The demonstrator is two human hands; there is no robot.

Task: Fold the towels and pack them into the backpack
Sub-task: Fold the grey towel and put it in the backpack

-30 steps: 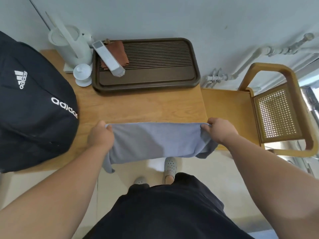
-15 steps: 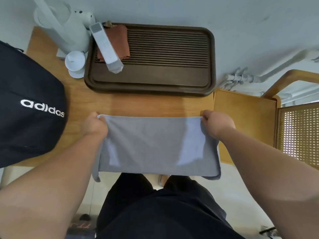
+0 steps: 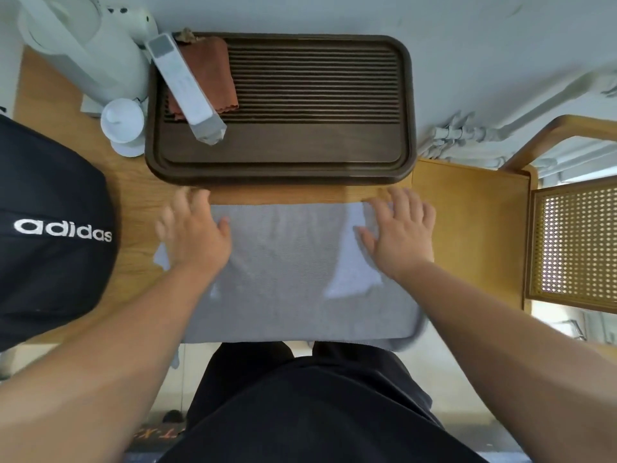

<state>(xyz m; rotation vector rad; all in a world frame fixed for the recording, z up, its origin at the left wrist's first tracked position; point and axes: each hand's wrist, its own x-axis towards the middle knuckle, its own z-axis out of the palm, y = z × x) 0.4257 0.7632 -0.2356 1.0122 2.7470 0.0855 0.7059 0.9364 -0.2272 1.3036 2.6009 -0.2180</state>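
- We're pressing our left hand (image 3: 195, 235) and right hand (image 3: 400, 233), fingers spread flat, on the grey cloth towel (image 3: 287, 269).
- It's lying along the front edge of the wooden tabletop (image 3: 133, 198), beside the black fabric backpack (image 3: 50, 262).

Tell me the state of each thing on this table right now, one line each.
grey towel: spread flat on table, near edge overhanging.
left hand: open, resting on towel's left end.
right hand: open, flat on towel's right end.
backpack: on table at left, opening not visible.
brown cloth: folded, lying in the tray.
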